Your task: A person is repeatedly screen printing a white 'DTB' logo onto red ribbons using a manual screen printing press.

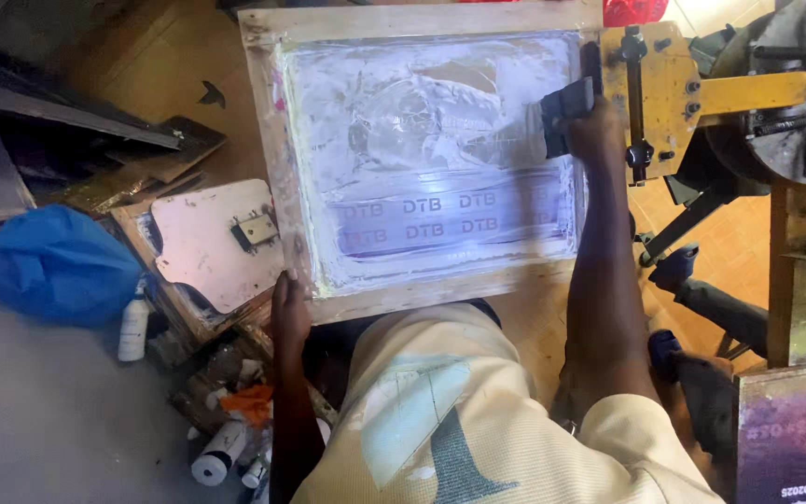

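A wooden-framed printing screen (270,140) lies flat in front of me, its mesh (422,121) smeared with whitish ink above rows of faint letter shapes. My right hand (599,131) grips a dark squeegee (563,105) at the right edge of the mesh, with the blade on the ink. My left hand (289,313) rests on the frame's near left corner, fingers curled over the wood. My cream shirt hides the near middle of the frame.
A yellow metal press arm (669,93) with bolts clamps the screen's right side. A pale board with a small clamp (207,241) lies to the left, near a blue bag (58,266). White bottles (132,327) and an orange rag (252,403) lie below. A purple-stained board (795,439) stands at the lower right.
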